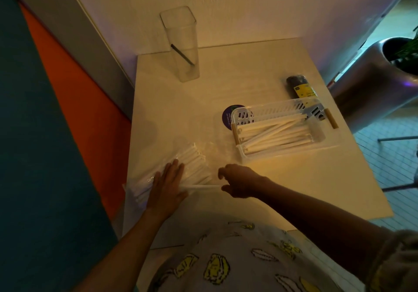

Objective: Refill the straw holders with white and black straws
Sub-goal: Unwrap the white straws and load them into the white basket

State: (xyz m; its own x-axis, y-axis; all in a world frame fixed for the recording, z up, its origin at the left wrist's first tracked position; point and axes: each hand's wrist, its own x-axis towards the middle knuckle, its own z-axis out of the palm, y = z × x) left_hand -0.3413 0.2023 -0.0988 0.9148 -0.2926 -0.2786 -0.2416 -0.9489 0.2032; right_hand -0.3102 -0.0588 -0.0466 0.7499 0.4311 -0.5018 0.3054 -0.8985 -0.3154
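Note:
A clear plastic pack of white straws (194, 162) lies at the table's near left. My left hand (167, 185) presses flat on it with straight fingers. My right hand (239, 181) pinches the end of one white straw (201, 187) that sticks out sideways from the pack. A white slotted basket (282, 154) at the right holds several white straws (276, 133). At the back stands a tall clear square holder (183, 45) with a single black straw (182, 54) leaning inside. A pack of black straws (298, 87) with a yellow label lies behind the basket.
The white table (294, 185) stands in a corner against a pale wall. A round purple sticker (228, 116) shows beside the basket. A metal planter (373, 70) stands off the table's right side, above a tiled floor.

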